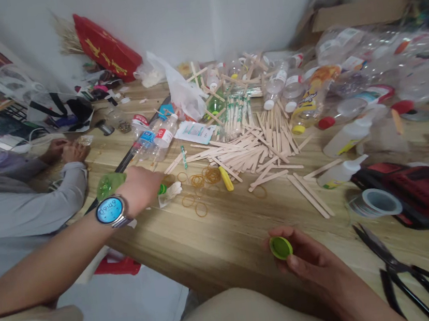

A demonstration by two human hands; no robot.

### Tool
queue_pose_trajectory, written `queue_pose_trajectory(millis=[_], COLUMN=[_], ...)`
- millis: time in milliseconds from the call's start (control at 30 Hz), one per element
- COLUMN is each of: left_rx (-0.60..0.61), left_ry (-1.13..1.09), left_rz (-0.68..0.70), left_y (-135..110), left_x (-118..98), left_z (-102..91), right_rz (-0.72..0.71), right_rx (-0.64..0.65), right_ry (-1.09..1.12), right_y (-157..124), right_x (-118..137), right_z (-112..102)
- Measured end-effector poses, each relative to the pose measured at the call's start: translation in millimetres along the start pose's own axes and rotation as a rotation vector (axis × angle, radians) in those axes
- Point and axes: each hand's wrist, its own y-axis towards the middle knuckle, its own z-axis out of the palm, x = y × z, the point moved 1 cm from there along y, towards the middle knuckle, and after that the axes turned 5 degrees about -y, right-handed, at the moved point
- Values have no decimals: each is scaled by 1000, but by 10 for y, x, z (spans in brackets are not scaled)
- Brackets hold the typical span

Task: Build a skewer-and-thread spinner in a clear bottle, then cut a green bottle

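My right hand (308, 261) rests at the near edge of the wooden table (222, 227) and pinches a green bottle cap (280, 247) between thumb and fingers. My left hand (143, 186), with a round watch (109, 211) on the wrist, reaches out over the table's left side; its fingers are closed round the neck of a crumpled green plastic bottle (108, 185). A white scrap (171, 191) lies just past the knuckles. Rubber bands (199, 180) are scattered beside that hand.
A heap of wooden sticks (253, 142) fills the table's middle, with a yellow marker (226, 178). Clear plastic bottles (348, 71) pile at the back right. Black scissors (402, 270), a tape roll (376, 203) and a red tool (417, 190) lie near right. Another person's hands (65, 150) work at left.
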Motion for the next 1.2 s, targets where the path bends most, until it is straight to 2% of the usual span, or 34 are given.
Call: queue_pose_trajectory(millis=[133, 267, 500, 700, 800, 933, 1033, 1100, 1167, 1200], left_rx=[178, 242, 168, 117, 103, 36, -26, -110, -254, -282], left_ry=[228, 303, 282, 232, 189, 107, 11, -141, -462, -592], left_rz=[-74, -82, -43, -33, -11, 0, 43, 87, 106, 91], left_y=[8, 45, 33, 40, 14, -86, -202, -303, -420, -477], left_x=[-195, -390, -354, -384, -314, -128, -75, -132, -256, -337], left_z=[-59, -33, -87, 18, 9, -44, -16, 48, 142, 204], right_rz=[-3, -4, 2, 1, -14, -48, -81, -117, -167, -202], right_rx=[-1, -12, 0, -4, 2, 46, 88, 100, 77, 45], right_ry=[18, 29, 31, -23, -44, -59, -188, -262, -310, -342], right_y=[4, 9, 5, 4, 7, 28, 62, 87, 109, 117], right_x=[-7, 1, 26, 32, 38, 7, -60, -108, -137, -140], right_z=[-1, 2, 27, 9, 8, 17, 18, 18, 20, 20])
